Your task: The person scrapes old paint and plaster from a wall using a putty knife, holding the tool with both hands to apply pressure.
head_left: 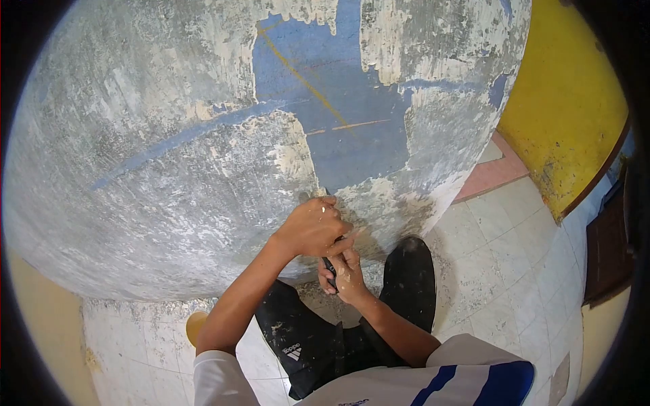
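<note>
Both hands are close together in front of a wall (196,155) with patchy grey and white scraped paint. My left hand (313,229) is closed around a tool, mostly hidden, at the lower edge of a blue patch (359,149). Just below and right of it, my right hand (347,276) has its fingers wrapped round the black handle (330,265) of the tool. The tool's narrow tip shows above my left hand, against the wall.
My knees in black trousers (409,277) are bent near the wall's foot. White floor tiles (494,250) carry paint flakes. A yellow panel (575,101) and a dark brown object (604,247) stand at the right. A yellow round item (195,328) lies at the lower left.
</note>
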Available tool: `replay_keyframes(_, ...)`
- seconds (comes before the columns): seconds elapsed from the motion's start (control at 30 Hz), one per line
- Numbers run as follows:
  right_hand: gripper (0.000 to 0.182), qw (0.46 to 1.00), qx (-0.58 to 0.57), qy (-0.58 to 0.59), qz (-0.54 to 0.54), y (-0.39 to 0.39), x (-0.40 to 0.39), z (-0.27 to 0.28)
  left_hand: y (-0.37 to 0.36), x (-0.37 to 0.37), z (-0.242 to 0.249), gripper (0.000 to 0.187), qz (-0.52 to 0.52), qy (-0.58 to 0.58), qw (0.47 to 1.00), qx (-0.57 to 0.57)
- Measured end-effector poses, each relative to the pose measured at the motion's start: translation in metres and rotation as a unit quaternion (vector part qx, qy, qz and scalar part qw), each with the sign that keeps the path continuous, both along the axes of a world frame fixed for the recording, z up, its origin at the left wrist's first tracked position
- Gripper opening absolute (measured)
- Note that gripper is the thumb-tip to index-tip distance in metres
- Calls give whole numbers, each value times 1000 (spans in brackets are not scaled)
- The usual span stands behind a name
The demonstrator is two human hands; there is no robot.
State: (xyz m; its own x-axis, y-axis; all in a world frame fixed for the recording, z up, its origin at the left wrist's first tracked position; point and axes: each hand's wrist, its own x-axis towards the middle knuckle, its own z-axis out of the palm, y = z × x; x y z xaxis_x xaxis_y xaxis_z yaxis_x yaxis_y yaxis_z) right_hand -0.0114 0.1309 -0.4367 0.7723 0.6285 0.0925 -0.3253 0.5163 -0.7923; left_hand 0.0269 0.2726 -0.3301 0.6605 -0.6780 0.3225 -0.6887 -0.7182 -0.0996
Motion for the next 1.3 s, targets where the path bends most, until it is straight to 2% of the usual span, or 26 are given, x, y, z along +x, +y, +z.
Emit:
replay_keyframes(0.23,27,1000,-3,-7,-14,3,0,11,1,-1,10,43,19,34,999,35)
replay_keyframes(0.33,29,994,-73,-67,-47,6,20,34,7,11,18,42,17,-98,995,-27)
replay_keyframes(0.4,34,989,-21,-140,-32,8,42,68,4,16,65,42,30,-151,988,-32)
replay_keyframes(0.43,35,991,-2,-132,-23,8,45,84,0,14,87,42,35,-178,983,-35)
replay_keyframes(0.5,38,992,38,-121,-5,9,49,111,-7,7,114,42,60,-125,990,-29)
replay_keyframes(0.53,34,992,16,-127,-10,6,50,111,-8,6,122,42,75,-101,992,-26)
replay_keyframes(0.57,31,991,-6,-132,-13,2,47,103,-7,8,112,42,59,-125,990,-6)
replay_keyframes(0.67,29,993,-41,-107,-21,-4,26,57,-1,11,50,42,1,-107,993,-54)
replay_keyframes(0.77,29,997,-34,-62,-14,-6,9,14,-1,-2,2,41,35,-25,999,-29)
replay_keyframes(0.87,28,999,-14,-30,1,-5,4,-12,-1,-3,-17,40,24,-5,999,-24)
replay_keyframes(0.97,28,999,-20,-35,-9,0,11,-6,2,2,-11,41,17,-56,998,-33)
replay_keyframes(1.07,29,996,-20,-81,-20,2,22,34,-1,4,27,42,25,-99,993,-61)
replay_keyframes(1.2,28,998,13,-69,-2,4,20,69,-4,1,69,45,30,-75,996,-47)
replay_keyframes(1.3,27,998,19,-59,15,3,21,61,-6,-1,69,49,49,-64,996,-38)
